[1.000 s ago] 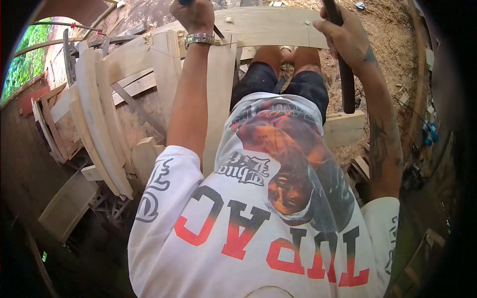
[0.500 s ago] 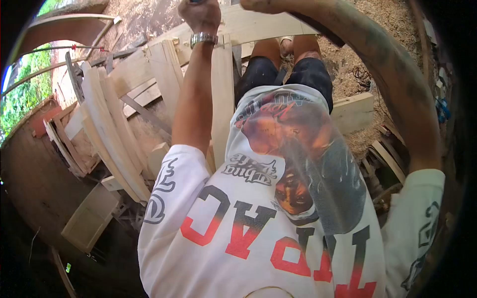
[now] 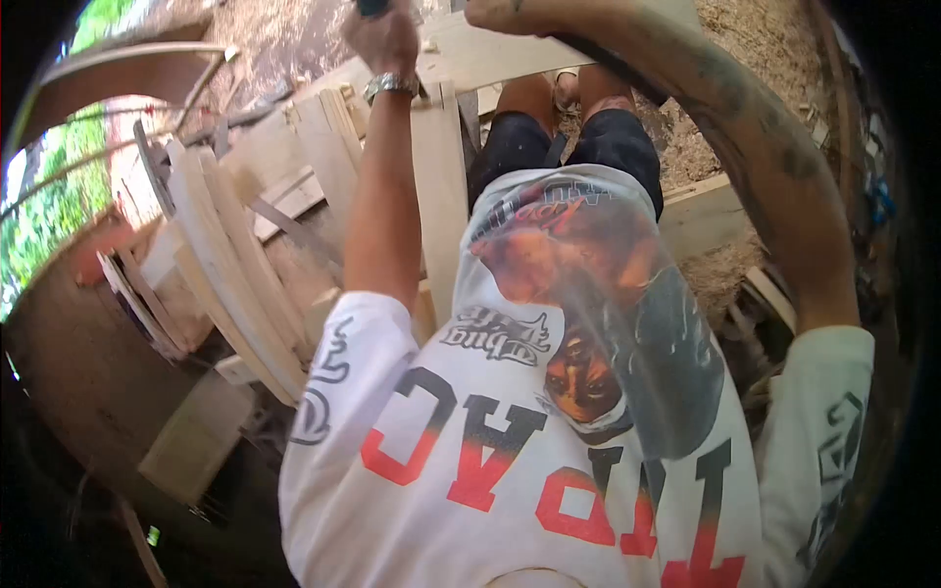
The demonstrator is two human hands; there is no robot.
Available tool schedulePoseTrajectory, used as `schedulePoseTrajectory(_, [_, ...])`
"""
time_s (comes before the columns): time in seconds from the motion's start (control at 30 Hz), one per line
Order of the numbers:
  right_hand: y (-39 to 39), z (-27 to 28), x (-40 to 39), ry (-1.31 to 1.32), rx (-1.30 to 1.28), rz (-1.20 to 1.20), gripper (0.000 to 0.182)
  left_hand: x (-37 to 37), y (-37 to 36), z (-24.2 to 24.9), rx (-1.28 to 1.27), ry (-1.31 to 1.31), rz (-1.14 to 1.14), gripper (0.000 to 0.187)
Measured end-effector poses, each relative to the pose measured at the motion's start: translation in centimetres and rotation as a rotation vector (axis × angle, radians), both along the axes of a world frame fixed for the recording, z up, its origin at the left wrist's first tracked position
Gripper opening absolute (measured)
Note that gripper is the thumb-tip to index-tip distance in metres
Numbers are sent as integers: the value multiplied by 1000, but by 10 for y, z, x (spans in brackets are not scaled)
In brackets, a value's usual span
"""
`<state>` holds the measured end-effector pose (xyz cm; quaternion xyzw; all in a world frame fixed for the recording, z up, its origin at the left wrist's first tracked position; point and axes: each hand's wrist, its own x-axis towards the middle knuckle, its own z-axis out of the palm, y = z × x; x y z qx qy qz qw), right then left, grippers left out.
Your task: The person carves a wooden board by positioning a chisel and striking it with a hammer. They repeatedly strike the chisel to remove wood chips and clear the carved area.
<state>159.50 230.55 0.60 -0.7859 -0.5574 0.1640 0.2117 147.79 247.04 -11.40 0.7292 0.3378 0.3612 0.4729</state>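
Note:
My left hand (image 3: 384, 41), with a metal watch on its wrist, is at the top of the view over pale boards. Its fingers are closed round a dark blue-green thing (image 3: 372, 6) that the frame's top edge cuts off. To its right my right hand (image 3: 505, 16) appears closed, but its fingers are partly out of frame and what it holds cannot be made out. A dark bar-like thing (image 3: 627, 73) shows along the underside of my right forearm. Beneath both hands lies a wide pale plank (image 3: 549, 54), meeting a narrower upright board (image 3: 438, 186).
Curved wooden pieces (image 3: 221, 260) and other boards stand to the left. A wooden block (image 3: 701, 218) lies right of my legs. Wood shavings (image 3: 740, 39) cover the ground. A curved brown panel (image 3: 127, 76) is at the upper left, and scrap wood (image 3: 769, 299) at the right.
My left hand has shifted slightly up, and its grip looks tilted differently. My right hand has moved a little left. The whole view has shifted slightly.

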Motion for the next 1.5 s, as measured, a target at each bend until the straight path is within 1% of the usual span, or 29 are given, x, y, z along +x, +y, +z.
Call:
schedulePoseTrajectory(0.03, [-7,10,-2,95,-45,1,50,-3,4,-4,-170,122,-22,29])
schedulePoseTrajectory(0.07, [-18,26,7,217,-173,12,46,-7,15,-7,-335,233,-13,31])
schedulePoseTrajectory(0.13, [-30,35,-2,376,-175,-290,35,-11,21,-1,-530,232,-17,35])
schedulePoseTrajectory(0.17, [-41,53,6,403,-269,-334,31,-8,15,1,-409,152,11,35])
schedulePoseTrajectory(0.2, [-53,58,9,433,-242,-415,29,3,12,4,-282,57,36,36])
schedulePoseTrajectory(0.3, [-94,54,11,469,-242,-594,26,-8,9,9,-327,-68,76,26])
schedulePoseTrajectory(0.33, [-111,39,9,534,-163,-619,19,-16,7,21,-402,-87,34,27])
schedulePoseTrajectory(0.37, [-128,20,5,600,-85,-638,14,-19,5,37,-387,-91,16,28])
schedulePoseTrajectory(0.4, [-141,4,1,667,-5,-653,14,-21,4,55,-370,-96,1,28])
schedulePoseTrajectory(0.43, [-151,-5,-2,735,-23,-695,14,-23,2,71,-352,-93,4,25])
schedulePoseTrajectory(0.5, [-163,-13,-9,864,-49,-774,13,-24,10,76,-314,-108,89,31])
schedulePoseTrajectory(0.53, [-166,-19,-11,880,-57,-798,13,-21,16,77,-293,-116,127,35])
schedulePoseTrajectory(0.6, [-171,-31,-17,907,-74,-864,14,-10,30,74,-289,-215,133,34])
schedulePoseTrajectory(0.67, [-174,-44,-25,907,-50,-852,13,1,41,68,-316,-301,122,35])
schedulePoseTrajectory(0.7, [-174,-48,-29,891,-39,-841,13,9,33,74,-284,-291,155,35])
schedulePoseTrajectory(0.73, [-172,-48,-30,875,-24,-828,12,15,40,57,-213,-319,129,40])
schedulePoseTrajectory(0.77, [-174,-43,-34,972,-13,-840,12,14,36,36,-238,-468,100,29])
schedulePoseTrajectory(0.8, [-177,-45,-38,928,-9,-846,12,15,24,26,-265,-619,66,19])
schedulePoseTrajectory(0.83, [-181,-53,-43,885,-6,-856,12,10,14,23,-272,-578,155,16])
schedulePoseTrajectory(0.87, [-186,-56,-46,839,0,-870,12,-1,9,17,-226,-725,71,22])
schedulePoseTrajectory(0.9, [-192,-49,-51,920,1,-865,14,-22,8,5,-210,-714,-14,23])
schedulePoseTrajectory(0.97, [-204,-48,-61,955,6,-914,15,-31,7,-2,-226,-723,-62,23])
schedulePoseTrajectory(1.03, [-215,-51,-65,987,-9,-949,16,-23,3,15,-297,-755,34,23])
schedulePoseTrajectory(1.07, [-221,-53,-65,1000,-21,-964,16,-11,0,50,-278,-580,166,33])
schedulePoseTrajectory(1.13, [-227,-50,-60,1015,-33,-995,17,12,21,66,-319,-542,258,26])
schedulePoseTrajectory(1.2, [-233,-42,-59,1035,-52,-1035,17,30,26,84,-319,-435,263,45])
schedulePoseTrajectory(1.23, [-236,-41,-57,1016,-48,-1035,17,36,36,76,-288,-393,214,48])
schedulePoseTrajectory(1.33, [-242,-41,-51,989,-47,-1042,18,45,34,71,-302,-250,216,47])
schedulePoseTrajectory(1.5, [-237,-38,-41,999,-62,-1028,17,48,35,47,-362,-275,189,46])
